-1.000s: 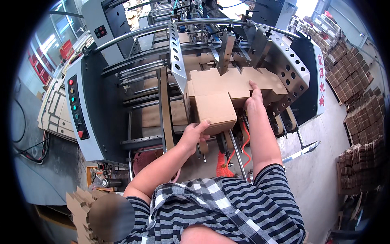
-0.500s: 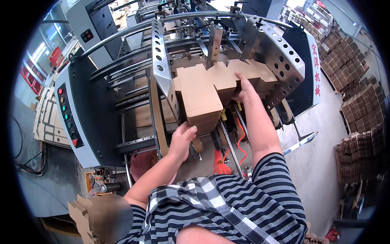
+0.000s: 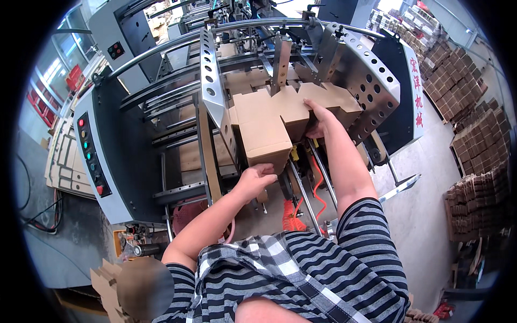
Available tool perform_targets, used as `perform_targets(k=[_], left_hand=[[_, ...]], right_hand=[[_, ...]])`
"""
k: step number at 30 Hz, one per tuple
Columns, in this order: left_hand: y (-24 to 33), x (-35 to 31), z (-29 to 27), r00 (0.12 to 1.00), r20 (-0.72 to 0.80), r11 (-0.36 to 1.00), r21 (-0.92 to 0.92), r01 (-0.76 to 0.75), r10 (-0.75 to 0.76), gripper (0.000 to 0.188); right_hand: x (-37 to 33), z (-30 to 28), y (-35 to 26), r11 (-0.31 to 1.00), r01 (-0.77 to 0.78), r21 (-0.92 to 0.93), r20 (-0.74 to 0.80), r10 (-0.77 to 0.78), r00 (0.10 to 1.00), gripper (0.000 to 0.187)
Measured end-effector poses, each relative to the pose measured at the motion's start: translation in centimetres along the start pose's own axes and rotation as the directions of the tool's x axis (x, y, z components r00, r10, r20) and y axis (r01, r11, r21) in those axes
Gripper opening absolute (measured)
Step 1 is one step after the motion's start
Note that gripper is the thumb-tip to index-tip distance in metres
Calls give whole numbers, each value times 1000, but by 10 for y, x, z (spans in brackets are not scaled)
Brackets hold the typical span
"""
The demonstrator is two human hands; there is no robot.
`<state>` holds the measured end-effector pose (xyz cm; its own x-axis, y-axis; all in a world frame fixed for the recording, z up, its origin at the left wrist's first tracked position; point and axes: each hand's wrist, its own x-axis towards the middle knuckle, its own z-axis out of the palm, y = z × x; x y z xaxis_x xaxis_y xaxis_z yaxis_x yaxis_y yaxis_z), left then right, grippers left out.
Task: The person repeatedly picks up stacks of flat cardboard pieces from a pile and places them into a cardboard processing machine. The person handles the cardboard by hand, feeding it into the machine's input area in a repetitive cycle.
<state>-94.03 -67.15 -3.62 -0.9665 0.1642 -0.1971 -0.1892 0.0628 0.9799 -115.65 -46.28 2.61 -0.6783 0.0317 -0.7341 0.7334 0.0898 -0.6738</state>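
Note:
A stack of flat brown cardboard box blanks (image 3: 264,129) lies in the end of a machine, its notched outlines lined up. At the notched edge right of the front flap, my right hand (image 3: 322,121) grips the stack, with the thumb on top and the other fingers lower down, partly hidden. My left hand (image 3: 257,180) rests against the stack's front face near its lower edge, fingers stretched toward the right and holding nothing. On either side of the stack stand a left perforated metal plate (image 3: 211,81) and a right perforated metal plate (image 3: 371,81).
Upright metal stops (image 3: 281,64) rise behind the stack. Metal rods (image 3: 307,188) and a coiled orange air hose (image 3: 293,218) are below my hands. A button panel (image 3: 90,153) sits on the machine's left side. Bundled cardboard piles (image 3: 476,207) stand on the floor at right.
My left hand has moved right and slightly down along the front of the stack, off its left corner. My right hand and the stack have shifted slightly left.

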Motion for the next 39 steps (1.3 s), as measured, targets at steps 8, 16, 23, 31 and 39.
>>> perform_targets(k=[8, 16, 23, 31, 39], left_hand=[[20, 3, -3, 998, -60, 944, 331, -15, 36, 37], [14, 2, 5, 985, -146, 954, 294, -49, 96, 42], [5, 9, -3, 998, -29, 954, 297, -43, 54, 46], [8, 7, -14, 998, 36, 930, 363, -59, 49, 42], [-9, 19, -3, 990, -104, 952, 298, -65, 100, 32]], right_hand=[[-11, 30, -13, 772, 59, 633, -75, -15, 997, 75], [14, -2, 27, 886, 11, 463, 127, -79, 989, 90], [13, -13, 98, 519, 771, -370, 68, -812, 579, 45], [0, -3, 63, 155, 460, -874, 202, -747, 634, 25], [14, -20, 77, 209, 643, -737, 273, -778, 566, 34]])
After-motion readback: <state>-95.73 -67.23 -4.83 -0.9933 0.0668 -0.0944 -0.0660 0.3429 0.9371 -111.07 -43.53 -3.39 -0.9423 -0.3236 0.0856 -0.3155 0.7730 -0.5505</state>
